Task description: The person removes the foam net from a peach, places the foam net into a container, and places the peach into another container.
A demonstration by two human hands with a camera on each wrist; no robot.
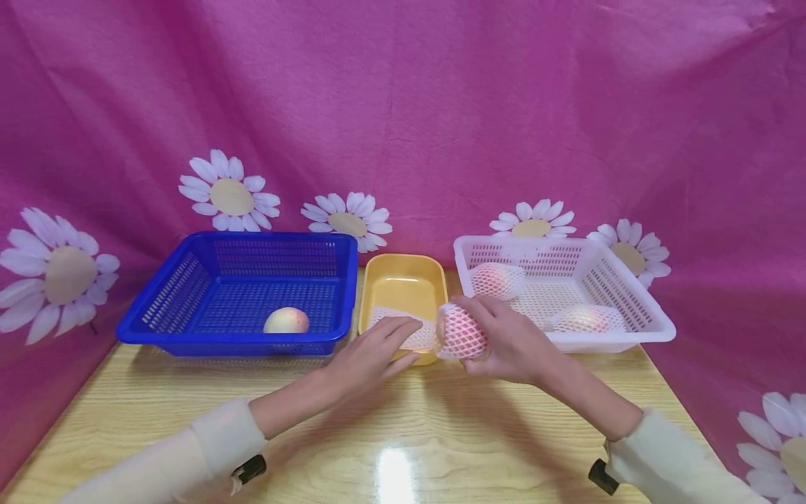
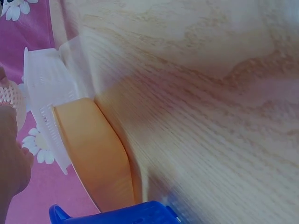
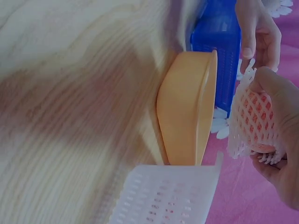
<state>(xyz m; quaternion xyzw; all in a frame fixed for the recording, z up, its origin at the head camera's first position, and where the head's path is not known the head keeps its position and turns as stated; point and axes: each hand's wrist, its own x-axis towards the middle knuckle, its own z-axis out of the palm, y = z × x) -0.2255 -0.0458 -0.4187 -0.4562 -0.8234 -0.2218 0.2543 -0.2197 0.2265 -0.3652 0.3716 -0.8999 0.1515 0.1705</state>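
Currently we hold a netted peach [image 1: 462,333] in our right hand [image 1: 513,343], the fingers curled round its white foam net, raised near the right front corner of the yellow tray [image 1: 408,262]. Our left hand [image 1: 373,352] reaches over the front left part of that tray, its fingers loosely extended toward the fruit and gripping nothing that we can see; whether the fingertips touch the net, we cannot tell. Inside the tray lies a piece of white netting [image 1: 423,339], partly hidden behind the left hand. Just left of the tray we have the blue basket [image 1: 236,339], with one bare peach [image 1: 286,321] inside. To the tray's right stands the white basket [image 1: 630,337], where we see two more wrapped peaches [image 1: 588,320], one in the corner nearer the tray, the other farther off along the front wall. Under the tray and both baskets spreads our wood-grained tabletop [image 1: 315,448], and behind the tray hangs a pink cloth [image 1: 403,140] printed with white daisies.
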